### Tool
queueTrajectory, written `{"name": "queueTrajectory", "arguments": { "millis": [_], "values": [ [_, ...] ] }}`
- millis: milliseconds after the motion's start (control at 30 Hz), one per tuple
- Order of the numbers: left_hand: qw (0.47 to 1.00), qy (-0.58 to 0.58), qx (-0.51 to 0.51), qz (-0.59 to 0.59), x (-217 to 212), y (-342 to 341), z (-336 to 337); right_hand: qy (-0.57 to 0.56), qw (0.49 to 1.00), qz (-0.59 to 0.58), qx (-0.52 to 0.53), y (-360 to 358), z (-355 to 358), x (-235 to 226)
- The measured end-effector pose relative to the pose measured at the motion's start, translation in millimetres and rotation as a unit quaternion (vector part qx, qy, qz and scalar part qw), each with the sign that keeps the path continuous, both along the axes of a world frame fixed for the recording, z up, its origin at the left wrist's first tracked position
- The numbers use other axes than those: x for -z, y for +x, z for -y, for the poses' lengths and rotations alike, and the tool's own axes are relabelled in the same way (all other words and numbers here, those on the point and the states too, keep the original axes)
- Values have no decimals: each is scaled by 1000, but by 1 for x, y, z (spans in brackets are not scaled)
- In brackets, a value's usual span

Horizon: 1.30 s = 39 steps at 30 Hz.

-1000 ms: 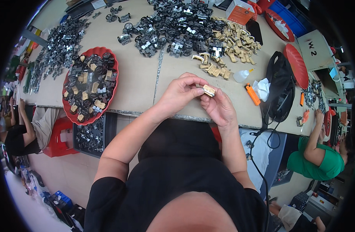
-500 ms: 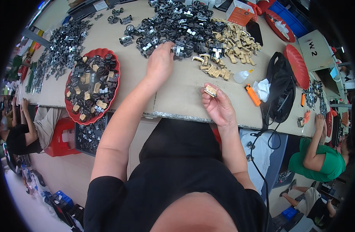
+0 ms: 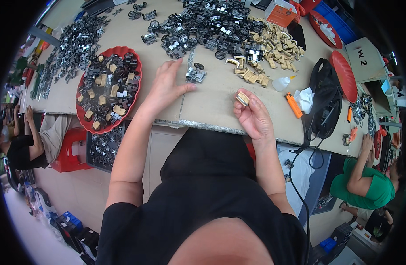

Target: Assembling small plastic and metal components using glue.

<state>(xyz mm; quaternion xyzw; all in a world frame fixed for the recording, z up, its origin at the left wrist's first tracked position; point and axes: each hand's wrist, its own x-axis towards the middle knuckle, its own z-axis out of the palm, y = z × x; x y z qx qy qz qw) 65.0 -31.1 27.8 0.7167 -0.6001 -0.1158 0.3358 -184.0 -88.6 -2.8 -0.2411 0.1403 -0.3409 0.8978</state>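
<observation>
On the table just right of my left hand lies a single toy car chassis, grey and black with a dark wheel. That hand is open, thumb and fingers spread, with nothing visible in it. My right hand is closed, pinching a small beige plastic piece between thumb and fingertips above the table's front part. Beyond both hands spreads a heap of black wheeled chassis. To its right is a pile of similar beige pieces.
A red scalloped tray of chassis and beige parts stands at the left. A small white bottle, an orange lighter-shaped tool, crumpled tissue and a black bag lie at the right. A co-worker in green sits farther right.
My left hand has drawn back from the chassis heap toward me and opened; one chassis now lies apart on the table. My right hand keeps the beige piece, barely moved.
</observation>
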Motion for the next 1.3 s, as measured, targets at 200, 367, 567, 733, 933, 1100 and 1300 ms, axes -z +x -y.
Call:
{"name": "queueTrajectory", "arguments": {
  "millis": [200, 367, 567, 733, 933, 1100, 1300],
  "values": [
    [995, 9, 94, 32, 5, -7, 11, -2, 998, -63, 5, 14, 4, -13],
    [990, -50, 124, 35, 10, -29, 8, -39, 994, -94, 27, 35, 6, -13],
    [966, -30, 148, -210, 9, -40, 2, -46, 993, -108, 13, 31, 8, -10],
    [891, -20, 178, -418, 16, -43, -4, -48, 991, -127, 5, 30, 6, -14],
    [779, -21, 156, -608, 13, -52, -9, -49, 993, -111, -5, 28, 5, -13],
    [770, -9, 137, -623, 17, -50, -9, -86, 990, -114, -13, 26, 3, -10],
    [792, -11, 163, -588, 15, -48, -13, -114, 986, -121, -18, 25, 2, -10]
  ]
}}
